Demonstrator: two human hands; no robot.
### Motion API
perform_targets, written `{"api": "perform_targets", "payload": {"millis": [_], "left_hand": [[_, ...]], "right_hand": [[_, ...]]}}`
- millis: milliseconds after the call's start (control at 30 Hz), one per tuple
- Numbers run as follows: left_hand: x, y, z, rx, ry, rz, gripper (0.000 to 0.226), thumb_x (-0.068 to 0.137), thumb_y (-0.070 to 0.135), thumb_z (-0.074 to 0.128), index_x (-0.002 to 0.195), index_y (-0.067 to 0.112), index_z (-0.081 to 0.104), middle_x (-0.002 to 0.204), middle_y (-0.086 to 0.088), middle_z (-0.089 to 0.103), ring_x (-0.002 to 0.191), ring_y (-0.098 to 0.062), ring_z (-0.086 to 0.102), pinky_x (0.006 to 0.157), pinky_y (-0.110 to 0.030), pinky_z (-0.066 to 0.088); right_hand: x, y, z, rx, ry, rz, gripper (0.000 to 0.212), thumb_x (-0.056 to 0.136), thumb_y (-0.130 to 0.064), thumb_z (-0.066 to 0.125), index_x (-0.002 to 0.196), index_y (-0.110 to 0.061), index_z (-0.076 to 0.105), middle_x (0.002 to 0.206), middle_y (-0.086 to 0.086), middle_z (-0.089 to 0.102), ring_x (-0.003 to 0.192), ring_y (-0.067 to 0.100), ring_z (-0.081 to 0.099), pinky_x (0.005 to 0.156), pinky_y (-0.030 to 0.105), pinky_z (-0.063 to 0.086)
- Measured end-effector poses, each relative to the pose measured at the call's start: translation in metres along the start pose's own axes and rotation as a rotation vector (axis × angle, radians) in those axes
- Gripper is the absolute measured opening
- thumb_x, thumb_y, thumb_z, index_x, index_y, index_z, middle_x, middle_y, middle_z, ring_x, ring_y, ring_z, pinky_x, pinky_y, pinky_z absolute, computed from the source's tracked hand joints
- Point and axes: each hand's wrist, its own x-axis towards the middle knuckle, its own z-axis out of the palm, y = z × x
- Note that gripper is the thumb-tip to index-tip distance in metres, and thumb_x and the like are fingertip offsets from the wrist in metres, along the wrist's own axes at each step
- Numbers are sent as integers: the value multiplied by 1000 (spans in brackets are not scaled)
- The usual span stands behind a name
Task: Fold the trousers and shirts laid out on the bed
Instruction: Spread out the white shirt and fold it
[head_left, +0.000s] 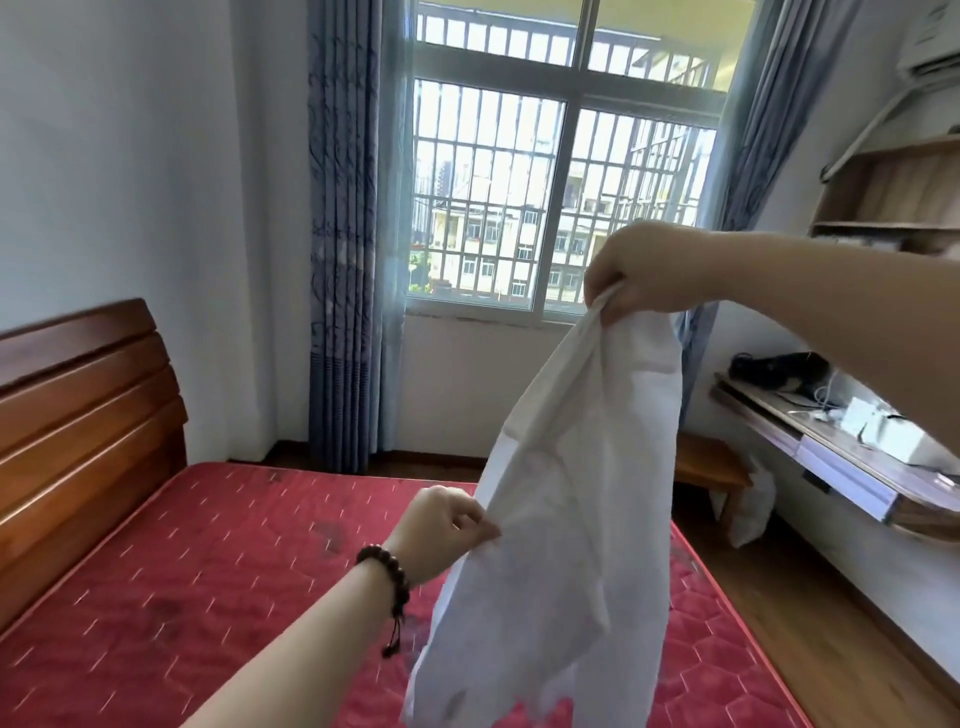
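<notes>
While the left hand (441, 525) pinched the white garment's (561, 493) edge at lower centre of the frame, a bead bracelet (387, 569) sat on its wrist. Whether the garment was a shirt or trousers could not be told; it hung crumpled in the air above the red mattress (208, 571), its lower end at the bottom edge of the frame. Higher, at right of centre, the right hand (644, 270) gripped its bunched top, fingers curled round the cloth. A wooden headboard (78, 415) stood at the left. A desk (831, 447) ran along the right wall, with shelves (893, 197) above it. Farthest back, a barred window (561, 182) filled the upper centre, blue curtains (343, 234) on either side.
</notes>
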Motion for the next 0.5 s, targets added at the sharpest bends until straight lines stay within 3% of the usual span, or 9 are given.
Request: {"api": "perform_targets", "payload": {"millis": [67,133,267,400,500], "left_hand": [[-10,-7,25,-39,-14,-20,14,75,22,81,67,14,73,67,7,64,60,-3,55,61,-20,48],[-17,-11,47,-50,-29,-64,13,76,20,78,68,12,72,69,11,59,61,-2,54,60,-16,45],[-28,-23,68,19,20,-127,23,82,21,72,70,2,67,73,-4,64,67,-23,59,63,-32,49],[-28,-34,16,-271,103,-201,17,80,8,76,64,14,74,61,8,68,57,-7,60,56,-19,49],[-19,-36,-53,-420,295,-120,18,81,4,74,68,16,75,63,6,70,58,-2,59,56,-14,48]], "right_hand": [[-2,4,-1,30,37,28,13,82,-24,73,94,-20,72,90,-3,63,88,15,53,83,34,44],[-5,7,2,35,27,33,9,82,-26,73,90,-23,70,85,-6,59,83,13,50,77,32,41],[-14,9,11,60,-14,39,11,82,-31,72,92,-27,69,89,-3,62,84,14,51,77,30,39],[-31,15,22,91,-33,100,20,85,-35,69,100,-24,73,94,-4,65,89,14,52,81,29,39],[-49,25,25,97,-46,174,17,87,-36,66,97,-23,72,88,-6,63,86,15,54,73,27,39]]}}
